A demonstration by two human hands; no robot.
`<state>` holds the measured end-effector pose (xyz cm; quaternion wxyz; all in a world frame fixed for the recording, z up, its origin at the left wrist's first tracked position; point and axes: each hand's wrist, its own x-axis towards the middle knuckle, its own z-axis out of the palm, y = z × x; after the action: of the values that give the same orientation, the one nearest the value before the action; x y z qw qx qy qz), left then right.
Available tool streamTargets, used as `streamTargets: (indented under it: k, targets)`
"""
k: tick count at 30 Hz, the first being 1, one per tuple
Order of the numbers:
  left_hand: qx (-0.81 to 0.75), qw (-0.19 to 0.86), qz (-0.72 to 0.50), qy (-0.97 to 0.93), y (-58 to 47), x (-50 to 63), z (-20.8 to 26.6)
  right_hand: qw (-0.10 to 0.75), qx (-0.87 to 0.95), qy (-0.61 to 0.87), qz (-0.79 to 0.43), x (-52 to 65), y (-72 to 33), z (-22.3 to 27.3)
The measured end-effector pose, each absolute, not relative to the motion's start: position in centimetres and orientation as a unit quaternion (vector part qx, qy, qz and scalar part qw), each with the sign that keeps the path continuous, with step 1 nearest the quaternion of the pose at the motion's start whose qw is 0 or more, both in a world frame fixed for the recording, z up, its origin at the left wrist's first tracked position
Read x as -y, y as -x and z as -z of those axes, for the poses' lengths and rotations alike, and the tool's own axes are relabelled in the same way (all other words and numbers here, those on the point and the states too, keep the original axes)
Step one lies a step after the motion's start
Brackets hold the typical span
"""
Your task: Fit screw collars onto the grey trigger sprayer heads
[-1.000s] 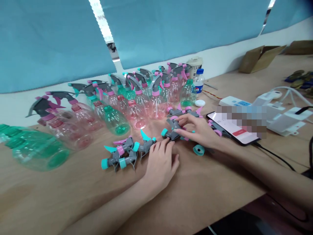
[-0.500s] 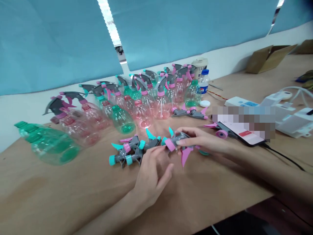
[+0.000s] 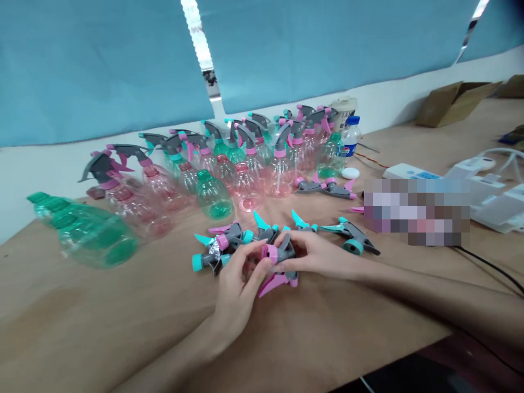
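Note:
A grey trigger spray head (image 3: 285,250) with a pink collar and pink trigger is held just above the table, its collar turned toward the left. My right hand (image 3: 321,254) grips its grey body from the right. At the pink collar, the thumb and fingers of my left hand (image 3: 239,278) close in from the left and pinch it. Behind and beside my left hand lie several loose spray heads, among them one with a turquoise collar (image 3: 197,262) and one with a pink collar (image 3: 222,242). A turquoise-collared spray head (image 3: 354,243) lies beyond my right hand.
Rows of pink and green bottles stand behind, many with spray heads on; a green bottle (image 3: 215,196) has none. Green bottles (image 3: 98,237) lie at left. Toward the right are a drink bottle (image 3: 351,139), a blurred-out patch, a power strip (image 3: 413,172) and a cardboard box (image 3: 456,103).
The spray head has moved a little left and down, its trigger swinging toward the left. My left hand has closed from spread fingers onto its collar. The camera view has shifted slightly.

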<state>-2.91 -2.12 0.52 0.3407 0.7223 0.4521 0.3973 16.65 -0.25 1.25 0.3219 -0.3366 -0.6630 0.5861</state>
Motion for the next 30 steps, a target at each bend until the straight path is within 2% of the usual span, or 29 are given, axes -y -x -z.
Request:
streamTargets:
  k: [5,9,14,17,27,30]
  targets:
    - [-0.448,0.312,-0.384,-0.745,2.5,1.9,-1.0,0.386,0.756,0.39,-0.357,0.4,-16.7,-0.9]
    - [-0.432,0.309,-0.373,-0.761,2.3,1.9,-1.1,0.386,0.831,0.367,-0.161,0.9,-16.9,-0.2]
    - [-0.414,0.308,-0.406,-0.754,2.3,2.1,-0.6,0.398,0.841,0.364,-0.045,1.1,-17.1,-0.2]
    - [-0.396,0.304,-0.421,-0.758,2.3,2.2,-0.3,0.411,0.829,0.377,-0.048,1.4,-17.0,-0.4]
    - [-0.331,0.229,-0.423,-0.812,2.3,2.4,-0.6,0.407,0.822,0.357,-0.179,1.4,-17.2,-0.3]
    - [-0.281,0.198,-0.444,-0.827,2.4,2.5,-0.6,0.415,0.799,0.34,-0.271,1.6,-17.2,-0.5]
